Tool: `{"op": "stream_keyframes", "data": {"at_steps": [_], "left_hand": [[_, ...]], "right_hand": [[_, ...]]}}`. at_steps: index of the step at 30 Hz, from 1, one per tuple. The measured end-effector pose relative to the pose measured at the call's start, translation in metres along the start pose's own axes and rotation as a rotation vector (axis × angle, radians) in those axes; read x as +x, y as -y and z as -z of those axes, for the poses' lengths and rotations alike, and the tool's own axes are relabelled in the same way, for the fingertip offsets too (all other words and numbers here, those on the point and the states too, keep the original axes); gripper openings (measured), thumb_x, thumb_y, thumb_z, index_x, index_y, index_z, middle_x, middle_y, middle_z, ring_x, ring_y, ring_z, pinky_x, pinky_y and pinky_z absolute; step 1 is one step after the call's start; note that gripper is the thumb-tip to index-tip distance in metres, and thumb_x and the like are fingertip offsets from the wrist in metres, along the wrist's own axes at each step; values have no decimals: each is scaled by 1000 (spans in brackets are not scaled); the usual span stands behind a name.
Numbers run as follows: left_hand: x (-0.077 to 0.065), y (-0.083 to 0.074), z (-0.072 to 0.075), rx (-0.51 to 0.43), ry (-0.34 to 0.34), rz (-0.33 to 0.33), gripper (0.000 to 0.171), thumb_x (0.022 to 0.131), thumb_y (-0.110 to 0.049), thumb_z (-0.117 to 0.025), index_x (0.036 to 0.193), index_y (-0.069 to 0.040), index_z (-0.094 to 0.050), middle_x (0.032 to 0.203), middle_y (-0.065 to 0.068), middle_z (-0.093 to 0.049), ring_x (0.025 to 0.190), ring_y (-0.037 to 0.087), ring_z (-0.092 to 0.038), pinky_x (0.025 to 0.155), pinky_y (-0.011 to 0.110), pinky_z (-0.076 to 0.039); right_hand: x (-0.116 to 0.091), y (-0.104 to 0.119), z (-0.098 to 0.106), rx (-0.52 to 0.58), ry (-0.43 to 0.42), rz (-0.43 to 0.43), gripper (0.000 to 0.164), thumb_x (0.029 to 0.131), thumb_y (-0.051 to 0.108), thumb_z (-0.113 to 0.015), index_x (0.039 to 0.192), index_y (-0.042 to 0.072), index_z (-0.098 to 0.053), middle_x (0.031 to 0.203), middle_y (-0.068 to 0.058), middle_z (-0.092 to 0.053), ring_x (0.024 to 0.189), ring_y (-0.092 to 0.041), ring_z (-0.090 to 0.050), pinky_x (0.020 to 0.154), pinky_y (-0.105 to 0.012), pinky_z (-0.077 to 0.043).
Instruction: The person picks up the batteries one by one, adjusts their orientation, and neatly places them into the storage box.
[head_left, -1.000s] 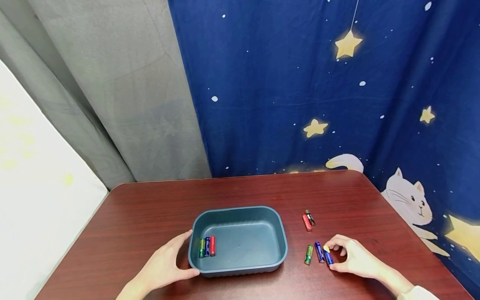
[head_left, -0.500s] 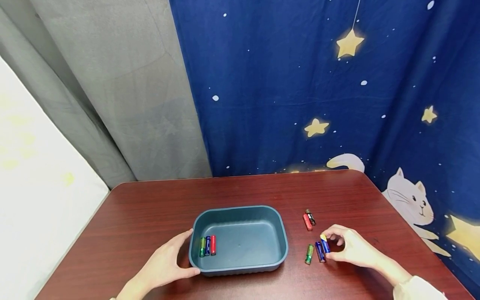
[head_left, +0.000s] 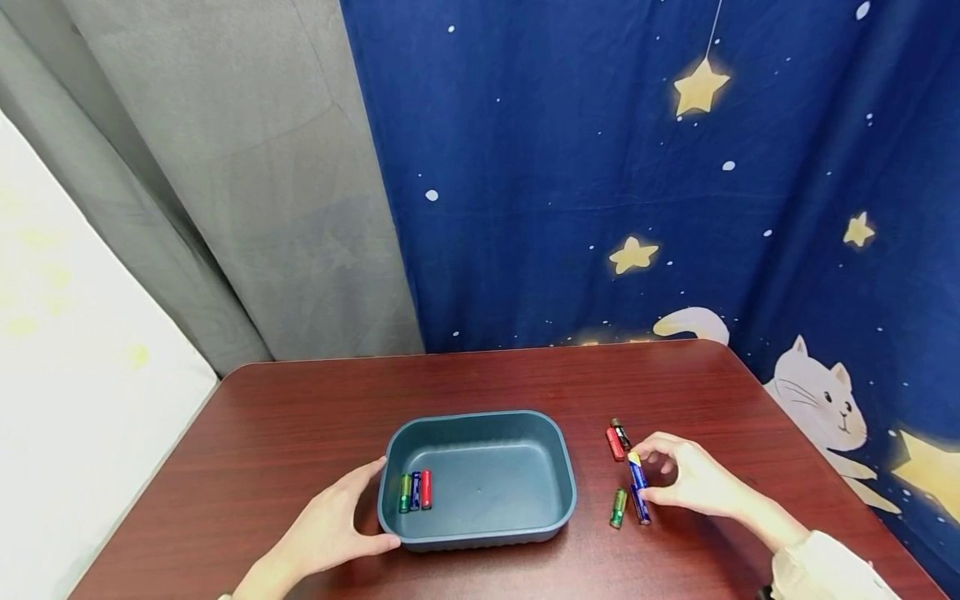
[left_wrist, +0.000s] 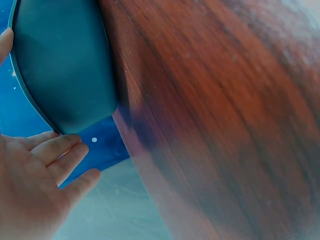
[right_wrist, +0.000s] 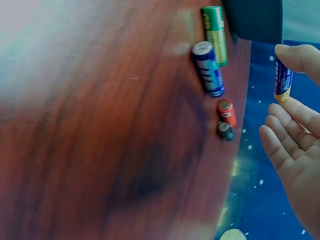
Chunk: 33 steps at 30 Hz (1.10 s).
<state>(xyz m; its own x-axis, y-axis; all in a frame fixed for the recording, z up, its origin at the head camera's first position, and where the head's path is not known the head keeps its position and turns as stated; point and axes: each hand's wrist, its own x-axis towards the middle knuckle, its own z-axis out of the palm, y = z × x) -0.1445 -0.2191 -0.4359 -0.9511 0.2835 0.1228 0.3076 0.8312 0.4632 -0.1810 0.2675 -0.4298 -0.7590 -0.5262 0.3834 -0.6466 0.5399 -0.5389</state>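
My right hand (head_left: pixel 693 477) pinches a blue battery with a yellow end (head_left: pixel 637 468) between thumb and fingertips, raised off the table. In the right wrist view this battery (right_wrist: pixel 283 75) is held end to end. Below it on the table lie another blue battery (head_left: pixel 641 507) and a green one (head_left: pixel 618 508). My left hand (head_left: pixel 326 529) rests at the left end of a dark teal tray (head_left: pixel 480 542), with thumb and fairly straight fingers spread along the rim. Inside the tray's left side, a green (head_left: pixel 405 493), a blue (head_left: pixel 416 492) and a red battery (head_left: pixel 426 490) lie in a row.
A red battery (head_left: pixel 615 445) and a black one (head_left: pixel 621 434) lie side by side farther back, right of the tray. The brown table (head_left: pixel 315 408) ends at a far edge before a blue star-patterned curtain (head_left: pixel 525 167) and a grey curtain (head_left: pixel 262 208).
My right hand has lifted the blue battery with the yellow end from the table and moved it left and farther back. The left hand has stayed at the tray.
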Motion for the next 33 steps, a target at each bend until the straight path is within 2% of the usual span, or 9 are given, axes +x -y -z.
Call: {"op": "stream_keyframes", "data": {"at_steps": [12,16,23,29,33], "left_hand": [[0,-1,0,-3,2,-5,96,59,-65,-70,136,-15,-42,130,-3,-48,115,17,-48,91,46,-44],[0,-1,0,-2,0,-8,95,59,-65,-70,136,-15,-42,129,-4,-49,115,17,-48,91,46,-44],[0,0,0,3,0,-3,95,59,-65,-71,135,-15,-42,129,-3,-49,115,17,-48,91,46,-44],[0,-1,0,4,-6,-8,96,59,-65,-70,135,-15,-42,129,-4,-49,115,16,-48,91,45,-44],[0,0,0,8,-4,-5,96,59,-67,-70,135,-15,-42,129,-3,-49,114,17,-49,91,45,-44]], "right_hand": [[26,13,3,-45,-24,37,41,64,16,-81,100,13,-61,88,9,-59,76,-11,-54,61,-21,-47],[34,16,1,-28,-25,68,40,64,14,-81,99,13,-62,87,7,-58,74,-7,-53,61,-21,-47],[46,23,-5,3,-6,75,41,65,16,-80,101,16,-61,85,7,-58,74,-1,-51,59,-23,-47],[56,30,-12,31,16,87,39,66,18,-80,101,16,-62,86,6,-58,75,-5,-51,55,-23,-45],[65,36,-17,40,28,90,39,67,21,-79,101,16,-62,87,7,-58,77,-8,-53,57,-23,-46]]}}
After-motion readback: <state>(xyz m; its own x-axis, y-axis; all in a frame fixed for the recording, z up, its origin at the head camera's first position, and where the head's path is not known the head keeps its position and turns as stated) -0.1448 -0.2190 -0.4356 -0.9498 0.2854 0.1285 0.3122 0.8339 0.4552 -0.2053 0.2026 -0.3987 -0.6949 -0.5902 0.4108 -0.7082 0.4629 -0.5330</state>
